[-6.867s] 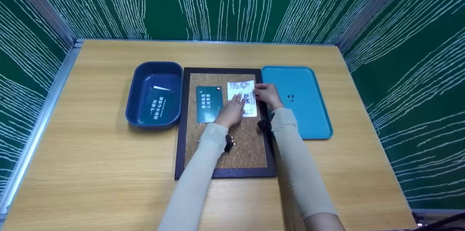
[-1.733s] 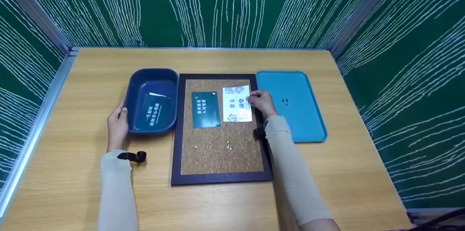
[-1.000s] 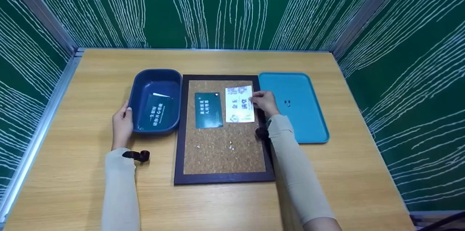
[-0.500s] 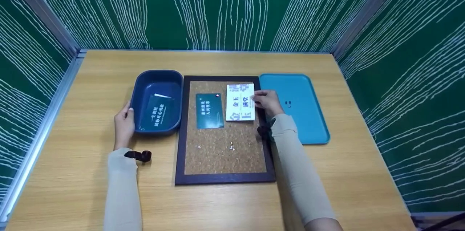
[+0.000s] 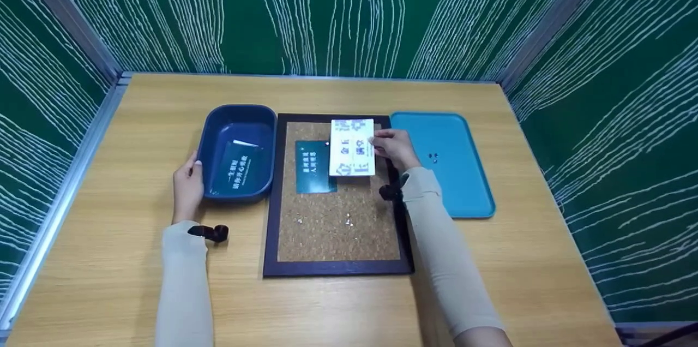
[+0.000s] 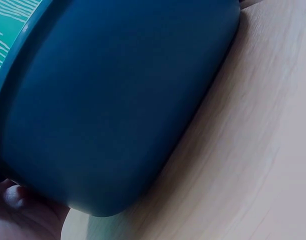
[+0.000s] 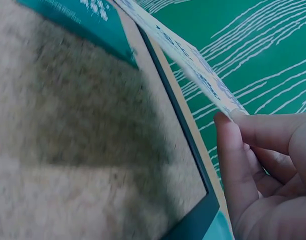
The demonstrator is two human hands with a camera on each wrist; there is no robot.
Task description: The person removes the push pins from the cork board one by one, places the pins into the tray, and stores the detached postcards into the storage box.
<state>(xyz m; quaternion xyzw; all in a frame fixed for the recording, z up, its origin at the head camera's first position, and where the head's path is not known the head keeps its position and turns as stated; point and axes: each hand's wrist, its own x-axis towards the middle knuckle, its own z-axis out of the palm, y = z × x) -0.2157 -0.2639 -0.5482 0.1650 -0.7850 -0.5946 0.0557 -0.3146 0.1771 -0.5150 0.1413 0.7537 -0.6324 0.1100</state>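
Note:
My right hand (image 5: 397,148) pinches a white card (image 5: 352,148) with purple print by its right edge, thumb on one face and fingers on the other. In the right wrist view the card (image 7: 193,65) is lifted clear of the corkboard (image 5: 338,238), its shadow falling on the cork. A green card (image 5: 313,175) lies on the board's upper left, a small pin at its top right corner, partly overlapped by the white card in the head view. My left hand (image 5: 188,186) holds the dark blue bin (image 5: 204,139) at its left rim; some fingers are hidden. Another green card (image 5: 237,169) lies inside the bin.
A turquoise tray (image 5: 458,189) stands right of the board, with several small dark pins (image 5: 433,157) on it. Clear pushpins (image 5: 349,220) are on the lower cork. The board's dark frame (image 5: 338,269) borders the bin and tray.
My left hand has left the white card and gone to the bin's rim. My right hand has lifted the white card off the cork and moved it slightly left and toward the far side.

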